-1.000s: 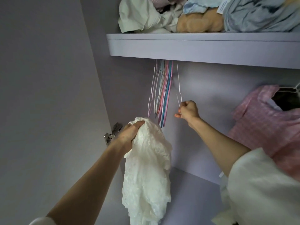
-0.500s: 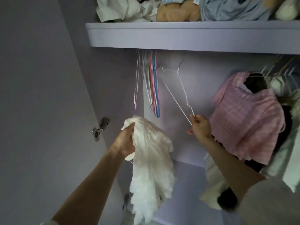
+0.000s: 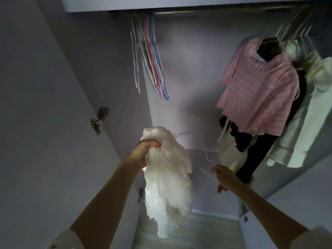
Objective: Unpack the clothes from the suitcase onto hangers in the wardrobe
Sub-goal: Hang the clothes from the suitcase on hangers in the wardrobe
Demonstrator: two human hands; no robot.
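Hands reach into an open wardrobe, seen from a head camera looking forward and down. The left hand (image 3: pixel 146 153) is clenched around the top of a white lacy garment (image 3: pixel 168 184), which hangs bunched and crumpled below the fist, in front of the wardrobe floor. The right hand (image 3: pixel 221 177) pinches a thin white wire hanger (image 3: pixel 208 170), held low and just to the right of the garment; the wire is faint and partly blurred, so its hook is hard to make out.

Higher up, a bunch of empty coloured hangers (image 3: pixel 152 58) dangles from the rail (image 3: pixel 172 12) at the top left. To the right hang a pink checked shirt (image 3: pixel 258 90), dark clothing and pale clothing (image 3: pixel 305 123). A metal hinge (image 3: pixel 98 119) sits on the left wall.

Next step, as judged from this: get the garment onto the hanger. To do it well, the left hand should find the neck opening or a shoulder seam instead of gripping a wad of cloth, so the fabric falls open. The right hand should steady the hanger by its neck and slide one arm of it into a shoulder, then the other. Lace snags easily on wire ends, so slow threading is wise. The free stretch of rail between the empty hangers and the pink shirt looks like the natural spot to hang it.
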